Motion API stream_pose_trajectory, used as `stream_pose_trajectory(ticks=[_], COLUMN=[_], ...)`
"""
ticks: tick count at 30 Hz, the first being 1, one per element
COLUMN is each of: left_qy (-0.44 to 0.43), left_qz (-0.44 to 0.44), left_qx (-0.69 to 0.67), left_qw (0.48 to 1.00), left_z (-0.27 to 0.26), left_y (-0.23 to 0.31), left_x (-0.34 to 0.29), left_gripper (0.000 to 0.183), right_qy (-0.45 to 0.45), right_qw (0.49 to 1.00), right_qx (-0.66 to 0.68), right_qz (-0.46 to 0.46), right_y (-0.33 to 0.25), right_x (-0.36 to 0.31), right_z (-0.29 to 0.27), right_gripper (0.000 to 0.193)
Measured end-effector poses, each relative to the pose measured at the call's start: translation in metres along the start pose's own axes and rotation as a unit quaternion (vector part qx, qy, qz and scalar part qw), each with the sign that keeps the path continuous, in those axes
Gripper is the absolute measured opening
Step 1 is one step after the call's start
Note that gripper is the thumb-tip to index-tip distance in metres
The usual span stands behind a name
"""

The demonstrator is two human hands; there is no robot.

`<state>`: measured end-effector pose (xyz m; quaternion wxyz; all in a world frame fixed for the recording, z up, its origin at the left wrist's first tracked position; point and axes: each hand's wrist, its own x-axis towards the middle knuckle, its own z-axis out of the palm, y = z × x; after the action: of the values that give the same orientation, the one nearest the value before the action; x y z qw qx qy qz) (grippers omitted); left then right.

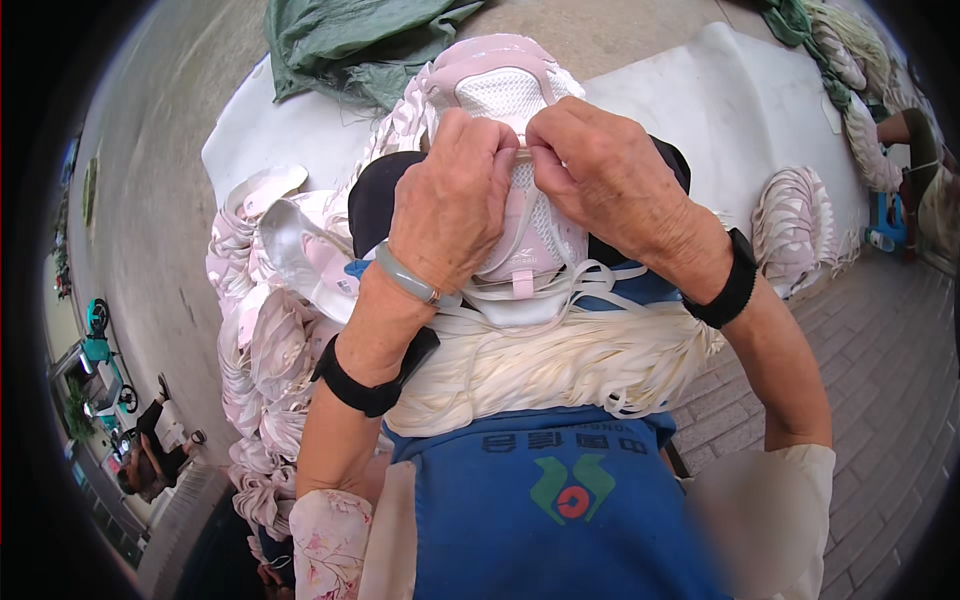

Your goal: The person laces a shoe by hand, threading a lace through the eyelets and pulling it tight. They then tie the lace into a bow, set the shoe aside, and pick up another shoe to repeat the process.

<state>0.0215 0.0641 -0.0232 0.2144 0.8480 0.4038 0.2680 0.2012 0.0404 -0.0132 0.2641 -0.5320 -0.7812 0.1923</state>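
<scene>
A pink and white shoe upper (497, 85) lies across my lap, its pink toe pointing away from me and its tongue towards me. My left hand (455, 200) and my right hand (605, 170) meet over its middle. Thumbs and fingers of both are pinched together on a flat white shoelace (521, 228), close to the eyelets. The fingers partly hide the lace end and the eyelet holes. A thick bundle of cream laces (550, 360) lies across my lap, against my blue apron (500, 500).
Stacked pink and white shoe uppers (270, 350) pile up at my left. Another bundle of uppers (795, 225) rests on a white sheet (725, 110) at the right. Green cloth (350, 45) lies beyond. Other people sit at the far left and right edges.
</scene>
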Motion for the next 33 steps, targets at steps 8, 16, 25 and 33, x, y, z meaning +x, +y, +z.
stream_pose_trajectory(ticks=[8,16,25,33], left_qy=[-0.003,0.013,0.014,0.024], left_qz=[-0.005,0.0,0.006,0.012], left_qx=[-0.014,-0.03,0.003,0.005], left_qw=[1.0,0.999,1.0,1.0], left_z=[0.0,0.002,0.001,0.002], left_y=[-0.001,0.0,0.001,0.002], left_x=[0.0,0.001,-0.001,-0.002], left_gripper=[0.008,0.008,0.007,0.007], right_qy=[0.025,-0.009,-0.055,-0.002], right_qw=[0.999,0.993,0.992,0.996], right_qx=[-0.029,-0.117,-0.089,0.052], right_qz=[-0.016,0.004,0.068,0.079], right_y=[-0.005,-0.02,-0.007,-0.004], right_x=[0.003,0.004,0.002,-0.007], right_z=[0.002,0.0,-0.006,-0.012], right_gripper=[0.007,0.009,0.016,0.011])
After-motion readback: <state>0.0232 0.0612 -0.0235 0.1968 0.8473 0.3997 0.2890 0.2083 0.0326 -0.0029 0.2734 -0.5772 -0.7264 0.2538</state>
